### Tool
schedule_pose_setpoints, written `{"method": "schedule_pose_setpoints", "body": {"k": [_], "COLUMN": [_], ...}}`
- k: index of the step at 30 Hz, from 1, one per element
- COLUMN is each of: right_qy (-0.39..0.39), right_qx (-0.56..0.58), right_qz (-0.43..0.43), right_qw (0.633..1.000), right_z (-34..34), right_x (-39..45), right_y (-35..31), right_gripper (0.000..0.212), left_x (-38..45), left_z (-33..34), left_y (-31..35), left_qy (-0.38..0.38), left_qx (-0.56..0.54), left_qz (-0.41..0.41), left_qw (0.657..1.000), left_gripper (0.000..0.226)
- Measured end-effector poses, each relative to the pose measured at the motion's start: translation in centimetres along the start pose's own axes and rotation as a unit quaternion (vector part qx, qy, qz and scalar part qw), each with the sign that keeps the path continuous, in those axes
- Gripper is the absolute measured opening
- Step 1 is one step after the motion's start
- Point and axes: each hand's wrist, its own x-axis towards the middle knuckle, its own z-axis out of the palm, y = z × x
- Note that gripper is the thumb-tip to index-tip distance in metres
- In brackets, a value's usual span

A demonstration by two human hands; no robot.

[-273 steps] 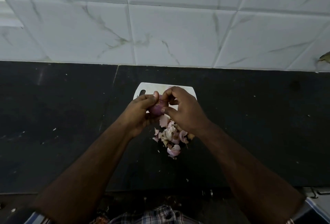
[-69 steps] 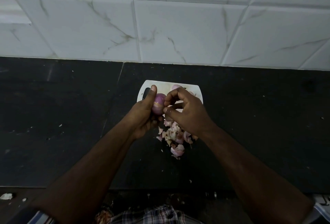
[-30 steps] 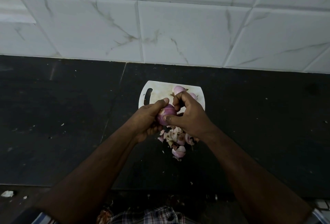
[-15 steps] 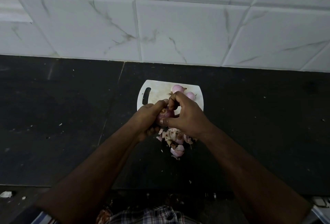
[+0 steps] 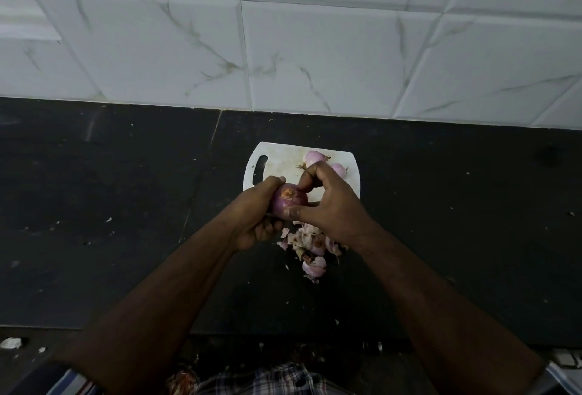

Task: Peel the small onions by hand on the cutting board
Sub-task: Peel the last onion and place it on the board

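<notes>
A small purple onion (image 5: pixel 289 202) with a brown root end facing up is held above the near edge of the white cutting board (image 5: pixel 280 161). My left hand (image 5: pixel 256 213) grips it from the left and below. My right hand (image 5: pixel 330 209) pinches it from the right, thumb under its front and fingertips curled at its top. Two pale pink peeled onions (image 5: pixel 313 157) lie at the board's far right, partly hidden behind my right fingers. A heap of pink and white onion skins (image 5: pixel 310 248) lies on the counter under my hands.
The black stone counter (image 5: pixel 110 205) spreads to both sides, dotted with small skin flecks. A white marbled tile wall (image 5: pixel 283 42) rises behind the board. The counter's front edge runs near my elbows, with scraps on the floor at the lower left.
The onion has been turned so its brown root end faces up and more of it shows. My right fingers shifted to its top right, and both hands stayed over the board's near edge.
</notes>
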Motion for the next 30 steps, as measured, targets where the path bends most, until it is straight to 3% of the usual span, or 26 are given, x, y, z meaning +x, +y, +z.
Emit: {"method": "schedule_pose_setpoints", "body": {"k": [7,23,30], "right_qy": [0.026,-0.026,0.010], "right_qx": [-0.007,-0.042,-0.063], "right_qz": [-0.019,0.003,0.005], "right_qw": [0.999,0.999,0.998], "right_z": [0.4,-0.2,-0.2], "right_x": [-0.2,0.3,0.5], "right_y": [0.3,0.3,1.1], "right_gripper": [0.033,0.030,0.022], "left_x": [-0.2,0.2,0.6], "left_z": [0.4,1.0,0.8], "left_y": [-0.1,-0.8,-0.5], "left_qy": [-0.042,-0.012,0.002], "left_qx": [-0.016,0.005,0.021], "left_qz": [0.041,0.052,0.064], "left_qw": [0.998,0.999,0.998], "left_gripper": [0.042,0.035,0.037]}}
